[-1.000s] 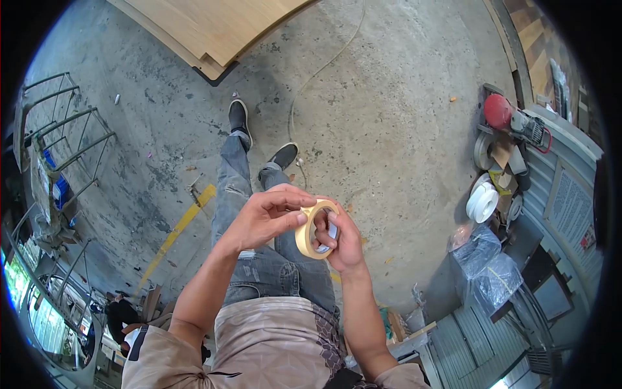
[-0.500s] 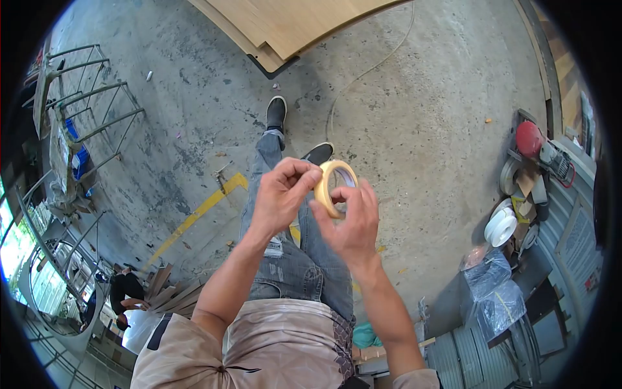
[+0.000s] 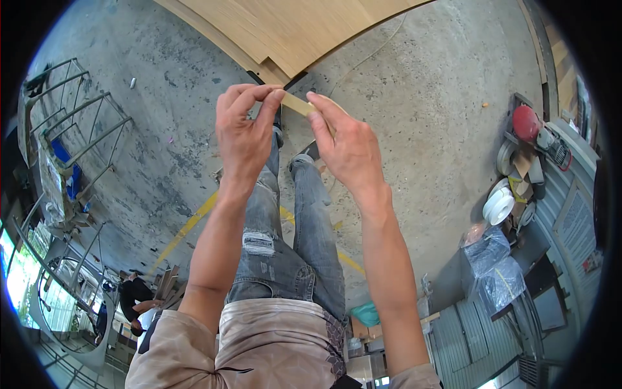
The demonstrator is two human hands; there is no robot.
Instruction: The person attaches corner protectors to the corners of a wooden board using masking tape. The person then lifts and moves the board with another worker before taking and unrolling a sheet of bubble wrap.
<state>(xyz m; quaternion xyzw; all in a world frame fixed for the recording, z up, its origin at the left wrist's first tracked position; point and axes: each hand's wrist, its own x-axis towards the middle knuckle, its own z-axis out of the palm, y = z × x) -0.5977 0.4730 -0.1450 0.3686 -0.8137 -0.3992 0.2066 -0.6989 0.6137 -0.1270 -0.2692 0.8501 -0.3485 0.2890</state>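
My left hand (image 3: 243,133) is closed in a pinch on the free end of a pale yellow strip of masking tape (image 3: 297,104). The strip runs slanting down to my right hand (image 3: 351,146), whose thumb and fingers are closed round the tape roll. Fingers hide most of that roll, which is seen edge-on. Both hands are raised over the floor, just short of the corner of a light wooden panel (image 3: 324,29) that lies on a dark support.
Metal frames (image 3: 84,129) stand at left, with a crouching person (image 3: 135,298) farther back. On the right are a red-and-grey machine (image 3: 526,123), white rolls (image 3: 499,206) and plastic-wrapped items (image 3: 495,272). A thin cable (image 3: 372,55) crosses the concrete floor.
Both hands have moved forward toward the panel and slightly apart. A strip of tape now spans between them, and the roll has turned edge-on. The panel fills more of the view.
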